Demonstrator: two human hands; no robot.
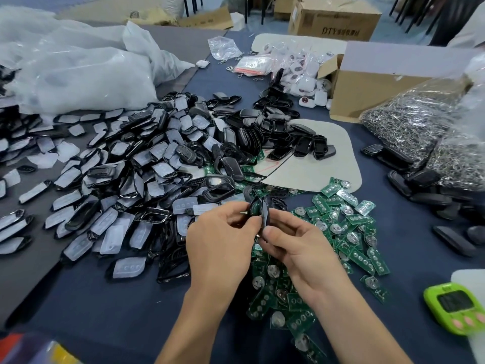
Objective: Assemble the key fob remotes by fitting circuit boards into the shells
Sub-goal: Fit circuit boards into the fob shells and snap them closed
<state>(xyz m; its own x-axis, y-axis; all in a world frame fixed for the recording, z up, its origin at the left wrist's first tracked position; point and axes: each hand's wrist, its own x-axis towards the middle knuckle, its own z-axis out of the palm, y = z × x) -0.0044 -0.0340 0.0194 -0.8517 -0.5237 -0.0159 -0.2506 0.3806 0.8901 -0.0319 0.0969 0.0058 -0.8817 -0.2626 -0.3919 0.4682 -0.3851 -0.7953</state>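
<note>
Both hands meet over the table's middle around two black key fob shell halves held edge-on. My left hand (223, 232) pinches the left shell half (254, 207), in which a green circuit board shows. My right hand (296, 243) grips the right shell half (266, 214) with thumb and fingers curled round it. The two halves stand close together, almost touching. Below and to the right of the hands lies a heap of green circuit boards (349, 232) with round coin cells. A large pile of black shells and grey button pads (147, 166) spreads to the left.
A green timer (455, 308) sits at the right edge. Bags of metal key rings (420, 127) and a cardboard box (372, 82) stand at the back right, beside finished black fobs (425, 193). White plastic bags (78, 72) fill the back left. A beige mat (322, 164) lies centre.
</note>
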